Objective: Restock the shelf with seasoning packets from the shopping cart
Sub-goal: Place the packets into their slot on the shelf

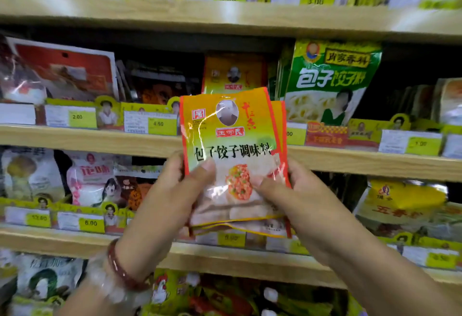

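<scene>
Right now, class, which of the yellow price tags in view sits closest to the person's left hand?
The tag reading 6.00, on the shelf edge just left of the left hand; the 2.00 and 4.50 tags sit one shelf higher.

Pale wooden shelf boards (105, 140) run across the whole view in 4 tiers, with dark recesses behind them. Yellow-green price tags (82, 118) line each front edge, reading 2.00, 4.50 and 6.00. Even indoor light gives the plastic a glare.

We're in a shop aisle: wooden shelves (225, 15) packed with seasoning packets (332, 78), yellow price tags (82, 118) along every edge.
</scene>
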